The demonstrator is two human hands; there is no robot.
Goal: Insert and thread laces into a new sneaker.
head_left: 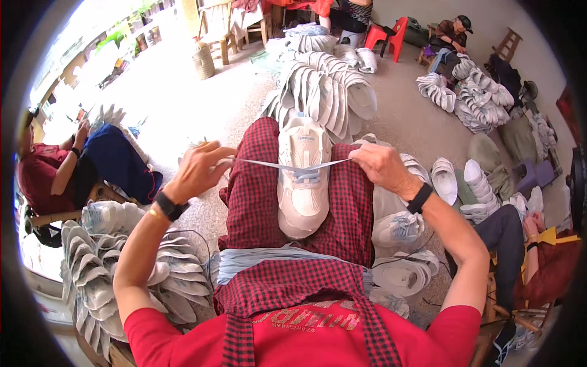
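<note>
A white sneaker (304,205) rests between my knees, toe toward me, with pale blue lacing across its lower eyelets. From that lacing the two ends of a shoelace (264,164) run out to either side, pulled fairly straight. My left hand (202,168) pinches one end, out past my left knee. Over the right knee, my right hand (384,164) grips the other end between thumb and fingers. Across my lap, on the checked apron (260,177), lies a bundle of light blue laces (263,262).
Beyond the sneaker lie stacked shoe uppers (321,92). More uppers (92,275) heap at my left, and shoes (397,229) lie by my right leg. People sit at the left (52,159), right (529,244) and far right (452,37). A red chair (394,38) stands at the back.
</note>
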